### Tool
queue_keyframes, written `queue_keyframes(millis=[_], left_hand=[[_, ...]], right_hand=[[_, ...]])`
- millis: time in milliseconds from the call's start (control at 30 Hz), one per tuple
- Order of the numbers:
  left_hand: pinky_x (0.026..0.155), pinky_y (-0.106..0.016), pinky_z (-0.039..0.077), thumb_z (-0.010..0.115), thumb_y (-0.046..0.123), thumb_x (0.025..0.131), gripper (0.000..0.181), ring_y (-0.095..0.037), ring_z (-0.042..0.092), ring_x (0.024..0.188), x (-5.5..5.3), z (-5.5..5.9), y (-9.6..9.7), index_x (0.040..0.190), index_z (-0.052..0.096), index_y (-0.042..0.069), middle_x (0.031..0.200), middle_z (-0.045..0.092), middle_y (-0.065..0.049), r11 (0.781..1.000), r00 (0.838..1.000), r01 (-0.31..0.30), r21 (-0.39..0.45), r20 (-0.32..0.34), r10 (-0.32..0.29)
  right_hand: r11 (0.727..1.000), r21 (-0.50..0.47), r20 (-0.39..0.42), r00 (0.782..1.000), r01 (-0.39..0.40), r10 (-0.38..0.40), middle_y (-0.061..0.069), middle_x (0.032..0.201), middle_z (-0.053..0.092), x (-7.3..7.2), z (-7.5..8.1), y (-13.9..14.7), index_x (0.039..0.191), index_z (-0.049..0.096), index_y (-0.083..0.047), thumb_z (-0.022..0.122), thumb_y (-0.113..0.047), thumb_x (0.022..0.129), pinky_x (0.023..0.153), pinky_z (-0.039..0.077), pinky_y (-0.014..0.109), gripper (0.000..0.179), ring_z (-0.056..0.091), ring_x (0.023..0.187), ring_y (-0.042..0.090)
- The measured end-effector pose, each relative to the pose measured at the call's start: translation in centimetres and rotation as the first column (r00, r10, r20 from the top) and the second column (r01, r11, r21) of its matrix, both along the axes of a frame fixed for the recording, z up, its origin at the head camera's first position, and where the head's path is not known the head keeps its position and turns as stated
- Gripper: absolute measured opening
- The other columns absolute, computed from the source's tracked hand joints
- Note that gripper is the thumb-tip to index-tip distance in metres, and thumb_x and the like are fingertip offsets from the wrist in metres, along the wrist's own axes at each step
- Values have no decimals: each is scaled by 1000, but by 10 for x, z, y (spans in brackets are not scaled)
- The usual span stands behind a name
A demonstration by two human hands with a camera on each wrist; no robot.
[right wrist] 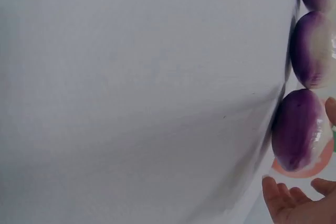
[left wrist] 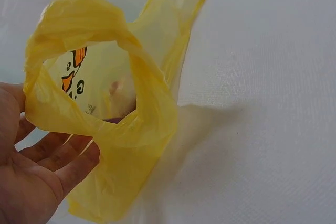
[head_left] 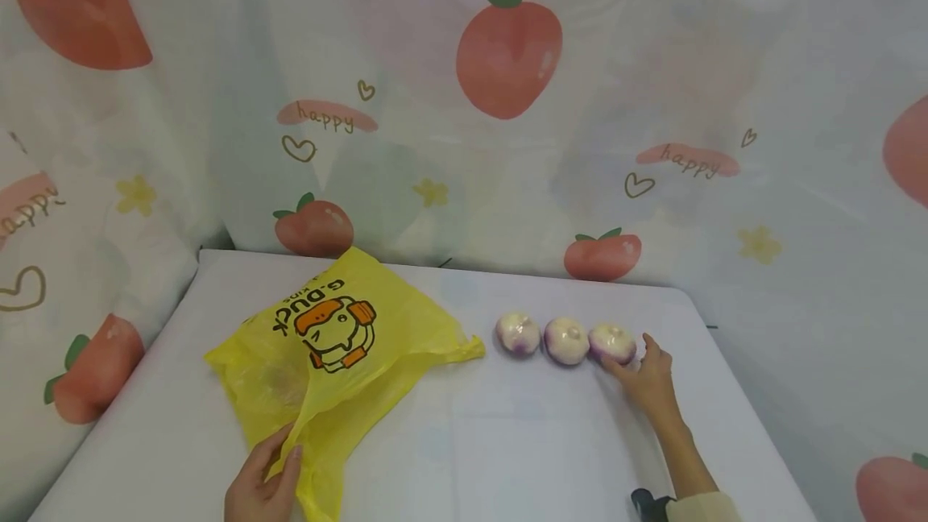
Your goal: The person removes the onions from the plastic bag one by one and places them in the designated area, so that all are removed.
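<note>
Yellow G.Duck bag (head_left: 341,337): The printed plastic carrier lies on a white-covered table (head_left: 507,449), its mouth gaping toward the person.
Left hand (head_left: 263,480): Grasps the rim at the bag's near edge, thumb and fingers on the plastic.
Inside the bag: A purple-and-white bulb (left wrist: 122,99) shows through the opening.
Right hand (head_left: 648,383): Well right of the bag, fingers parted around the farthest bulb (head_left: 612,340), not closed on it; a gap shows at the fingertips.
In between: The middle bulb (head_left: 566,341) and the nearest bulb (head_left: 518,334) stand between that hand and the bag, the latter just beside its handle end.
Behind the bag: A fruit-print backdrop (head_left: 500,192) reads "happy."
</note>
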State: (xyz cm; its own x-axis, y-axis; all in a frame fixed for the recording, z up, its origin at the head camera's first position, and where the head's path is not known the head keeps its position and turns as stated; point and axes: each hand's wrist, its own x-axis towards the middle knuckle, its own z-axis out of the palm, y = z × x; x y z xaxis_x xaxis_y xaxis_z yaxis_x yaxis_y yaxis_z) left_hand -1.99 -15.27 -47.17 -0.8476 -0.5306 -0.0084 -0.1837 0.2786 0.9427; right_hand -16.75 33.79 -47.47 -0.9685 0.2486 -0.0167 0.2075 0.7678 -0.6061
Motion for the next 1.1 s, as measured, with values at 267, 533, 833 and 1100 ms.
queue_keyframes(millis=[267, 533, 833, 1100], left_hand=[[61, -17, 53, 62, 0, 90, 26, 14, 52, 87, 0, -2, 1, 116, 64, 1, 109, 61, -9, 1000, 999, 8, -1, -31, -8], [60, -15, 52, 62, 2, 90, 25, 14, 51, 87, 1, -1, 2, 116, 64, -1, 110, 62, -11, 1000, 999, 15, -17, -51, -16], [60, -17, 53, 61, 0, 90, 26, 15, 51, 85, 1, 1, 2, 115, 64, 0, 109, 63, -12, 1000, 1000, 0, -6, -9, -1], [60, -15, 52, 62, -1, 89, 26, 15, 50, 86, 2, 4, 1, 115, 64, -2, 108, 62, -14, 1000, 1000, 6, 0, -29, -6]], right_hand=[[997, -55, -212, 975, 49, -60, 35, 137, 22, 4, 16, -32, 144, 23, 7, 73, -33, 83, 97, 28, 65, 89, 23, 124, 52], [982, -144, -443, 895, -119, 43, 26, 128, 39, 7, 16, -79, 137, 38, 5, 76, -13, 81, 87, 43, 49, 70, 41, 113, 38], [933, -125, -497, 835, -339, 236, 19, 119, 52, 11, 9, -139, 125, 49, 5, 79, -8, 77, 75, 53, 45, 58, 54, 102, 33], [881, -177, -411, 846, -439, 340, 13, 114, 58, 17, -1, -181, 121, 52, 1, 79, -11, 78, 75, 53, 44, 52, 56, 101, 29]])
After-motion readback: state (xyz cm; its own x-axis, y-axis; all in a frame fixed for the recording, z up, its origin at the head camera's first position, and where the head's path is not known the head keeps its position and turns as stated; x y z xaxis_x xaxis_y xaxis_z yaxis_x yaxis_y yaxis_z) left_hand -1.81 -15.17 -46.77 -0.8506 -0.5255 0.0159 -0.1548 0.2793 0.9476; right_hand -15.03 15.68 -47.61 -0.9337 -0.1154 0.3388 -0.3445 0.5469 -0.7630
